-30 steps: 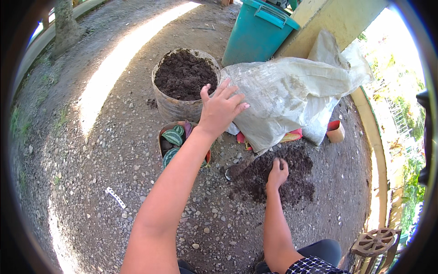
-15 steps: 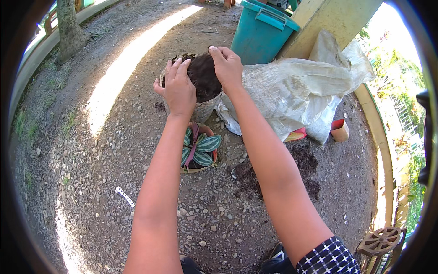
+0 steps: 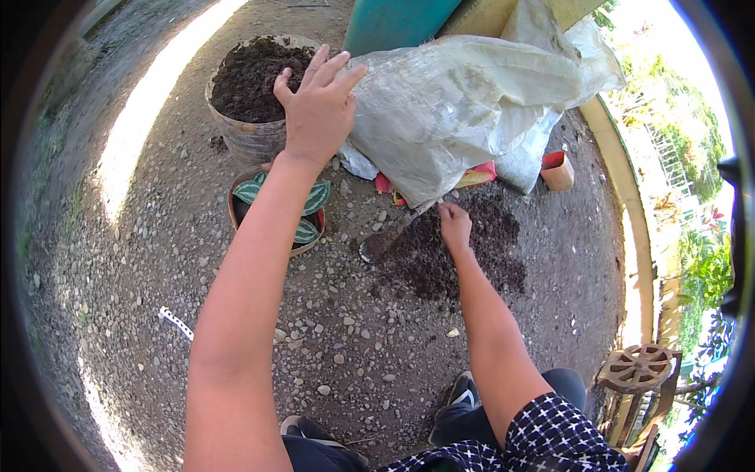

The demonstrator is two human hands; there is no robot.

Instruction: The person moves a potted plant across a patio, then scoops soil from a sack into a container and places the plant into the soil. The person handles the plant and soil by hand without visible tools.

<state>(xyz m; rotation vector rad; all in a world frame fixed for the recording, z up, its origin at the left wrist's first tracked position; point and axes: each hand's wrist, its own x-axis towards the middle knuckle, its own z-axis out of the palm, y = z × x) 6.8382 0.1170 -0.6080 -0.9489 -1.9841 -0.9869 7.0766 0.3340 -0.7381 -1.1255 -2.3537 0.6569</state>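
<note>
My left hand (image 3: 318, 110) is raised beside the right rim of a large weathered pot (image 3: 255, 138), its fingers spread and holding nothing. Dark soil (image 3: 255, 82) fills that pot close to its brim. Down at the soil heap on the ground, my right hand (image 3: 455, 226) is closed on the handle end of a trowel (image 3: 387, 242). The trowel's soil-smeared blade lies at the left edge of the loose dark soil (image 3: 472, 252). Partly behind my left forearm stands a small pot with a striped-leaf plant (image 3: 316, 197).
A pale woven sack (image 3: 464, 110) lies slumped beyond the soil heap, with a teal bin (image 3: 397, 23) behind it. To its right sits a small red-lined container (image 3: 557, 171). A white perforated strip (image 3: 176, 323) rests on the gravel at left. A wheel-topped object (image 3: 638, 368) stands at lower right.
My right hand has left the large pot's rim and come down to the trowel. My left hand has opened away from the pot's soil. The view has shifted rightward and nearer.
</note>
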